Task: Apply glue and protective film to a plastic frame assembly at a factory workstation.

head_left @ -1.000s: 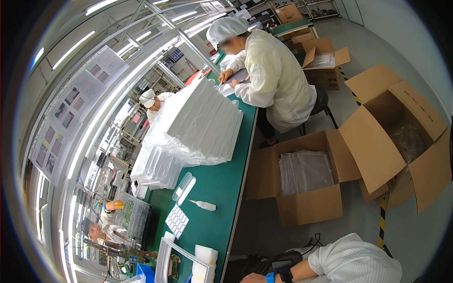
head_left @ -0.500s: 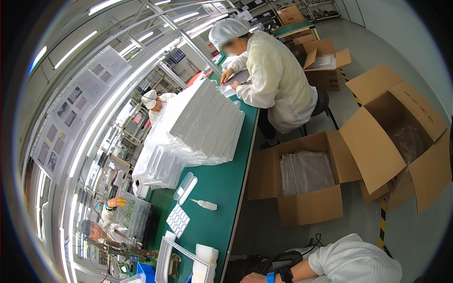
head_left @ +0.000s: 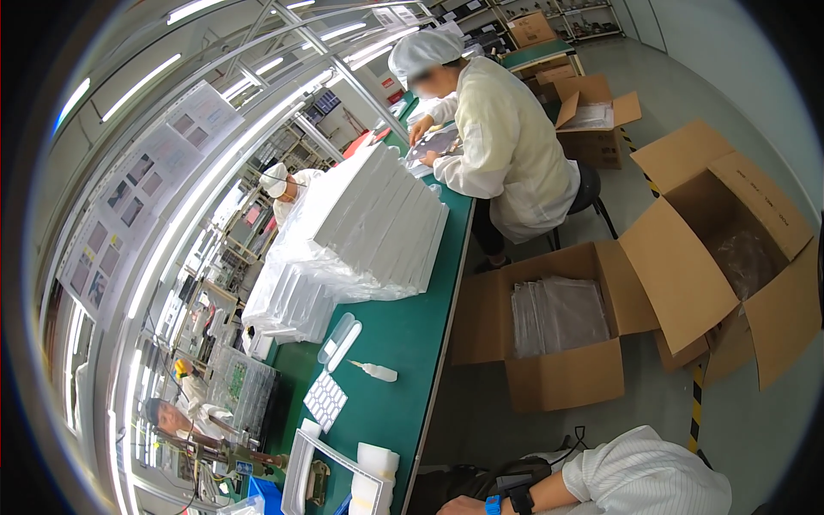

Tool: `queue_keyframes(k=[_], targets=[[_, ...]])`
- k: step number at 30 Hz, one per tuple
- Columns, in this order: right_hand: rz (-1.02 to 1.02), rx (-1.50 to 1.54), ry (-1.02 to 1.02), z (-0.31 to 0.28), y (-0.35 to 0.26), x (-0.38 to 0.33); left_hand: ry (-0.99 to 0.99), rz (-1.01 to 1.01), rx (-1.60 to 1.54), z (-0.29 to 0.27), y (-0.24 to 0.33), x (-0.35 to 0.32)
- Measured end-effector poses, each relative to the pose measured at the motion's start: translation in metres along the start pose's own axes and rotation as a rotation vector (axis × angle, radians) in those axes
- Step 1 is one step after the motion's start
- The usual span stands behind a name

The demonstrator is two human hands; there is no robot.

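Note:
At the lower edge, my right hand (head_left: 463,506) shows only its back and wrist, with a blue band and a black strap; its fingers are cut off by the picture's edge. A white striped sleeve covers the forearm. My left hand is out of view. Nearest on the green table (head_left: 390,335) are a white foam roll (head_left: 374,472) and a white rectangular frame (head_left: 335,455). Beyond them lie a sheet of white labels (head_left: 325,401), a small white dropper bottle (head_left: 378,372) and a clear oblong case (head_left: 339,340).
Tall stacks of white plastic-wrapped slabs (head_left: 369,223) stand on the table. Past them a seated co-worker (head_left: 515,137) handles a dark sheet. An open carton (head_left: 562,386) with bagged flat pieces and another open carton (head_left: 687,257) stand at right. A blue bin (head_left: 266,496) sits lower left.
The co-worker's dark sheet has tilted and now looks shinier. Another person at far left has shifted a yellow-tipped hand. My right hand stays in place.

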State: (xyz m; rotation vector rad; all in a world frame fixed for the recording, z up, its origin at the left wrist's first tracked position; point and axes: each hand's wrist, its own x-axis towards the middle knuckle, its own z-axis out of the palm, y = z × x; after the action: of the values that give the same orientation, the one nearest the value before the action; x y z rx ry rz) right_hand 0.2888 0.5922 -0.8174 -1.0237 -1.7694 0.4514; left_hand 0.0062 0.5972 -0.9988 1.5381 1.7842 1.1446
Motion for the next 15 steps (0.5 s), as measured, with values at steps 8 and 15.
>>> queue_keyframes(k=[8, 15], targets=[[0.02, -0.003, -0.045, -0.006, -0.004, 0.002, 0.077, -0.041, -0.097, -0.004, -0.006, -0.003], [0.04, -0.006, -0.085, -0.012, -0.006, 0.003, 0.153, -0.091, -0.205, 0.014, 0.085, -0.02]])
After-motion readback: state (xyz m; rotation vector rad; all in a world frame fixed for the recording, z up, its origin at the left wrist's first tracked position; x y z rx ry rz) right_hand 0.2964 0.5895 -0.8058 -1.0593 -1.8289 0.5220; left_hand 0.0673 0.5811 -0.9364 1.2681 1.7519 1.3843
